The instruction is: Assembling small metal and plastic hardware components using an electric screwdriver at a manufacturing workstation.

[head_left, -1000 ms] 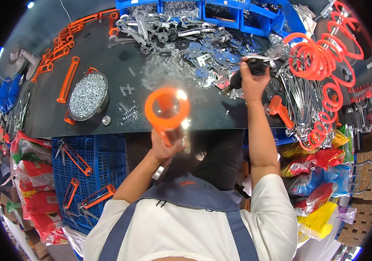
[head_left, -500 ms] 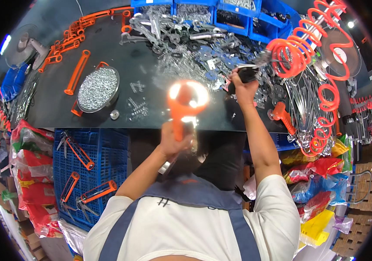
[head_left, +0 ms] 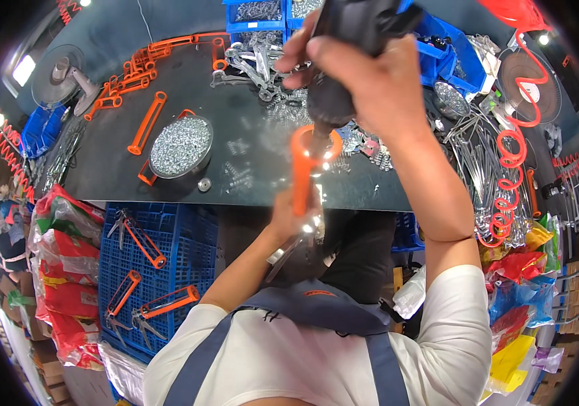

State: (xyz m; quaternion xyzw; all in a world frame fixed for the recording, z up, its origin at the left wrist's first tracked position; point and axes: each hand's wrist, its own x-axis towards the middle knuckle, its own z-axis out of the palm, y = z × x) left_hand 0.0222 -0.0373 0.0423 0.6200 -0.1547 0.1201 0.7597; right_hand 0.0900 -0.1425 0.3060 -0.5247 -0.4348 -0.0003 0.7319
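Note:
My left hand (head_left: 291,214) is closed round the lower part of an orange caulking gun frame (head_left: 301,177), held upright at the table's front edge. Metal parts of the gun hang below the fist. In my right hand (head_left: 387,91) is a black power driver (head_left: 331,101), pointed downward. Its tip reaches the ring-shaped top end of the frame; whether it touches anything inside cannot be made out. The thumb and palm grip the driver while some fingertips stand off it. Left of the frame, a round bowl (head_left: 201,166) full of small metal pieces stands on the dark table (head_left: 117,177).
Loose orange frames (head_left: 147,123) lie at the left and back. Metal levers (head_left: 261,62) are heaped before blue bins (head_left: 256,27). Below the table, a blue crate (head_left: 198,250) carries several caulking guns (head_left: 168,302). Metal rods (head_left: 475,169) and a red coiled hose (head_left: 506,179) occupy the right.
My right hand has brought the driver from the table's right side up and inward, over the orange frame. My left hand still holds the frame. The view has shifted slightly.

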